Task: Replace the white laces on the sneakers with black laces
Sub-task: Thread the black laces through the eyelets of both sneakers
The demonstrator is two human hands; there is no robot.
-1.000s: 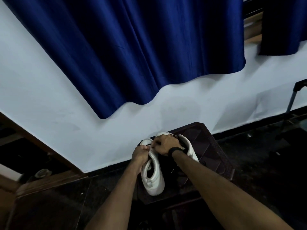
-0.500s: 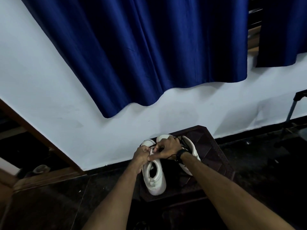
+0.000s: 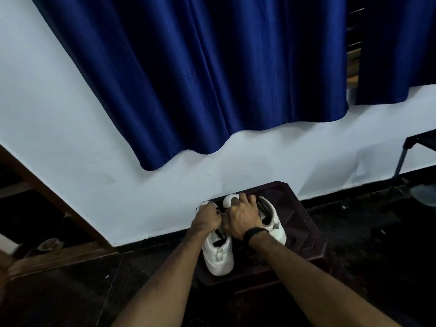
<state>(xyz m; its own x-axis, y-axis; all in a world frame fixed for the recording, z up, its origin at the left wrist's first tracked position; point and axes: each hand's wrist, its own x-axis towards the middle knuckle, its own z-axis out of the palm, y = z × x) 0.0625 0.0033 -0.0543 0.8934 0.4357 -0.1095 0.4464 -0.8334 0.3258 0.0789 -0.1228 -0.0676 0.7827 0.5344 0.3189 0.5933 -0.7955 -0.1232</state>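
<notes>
At lower centre, 2 hands, left hand (image 3: 205,219) and right hand (image 3: 243,217), pinch a black lace (image 3: 220,210) over the left sneaker (image 3: 219,254), likely for threading.

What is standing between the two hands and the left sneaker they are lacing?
Nothing visible. The left hand and right hand are already on the left sneaker, over its lace area on the dark stool.

Head camera looks steeply down, forward, wide.
</notes>
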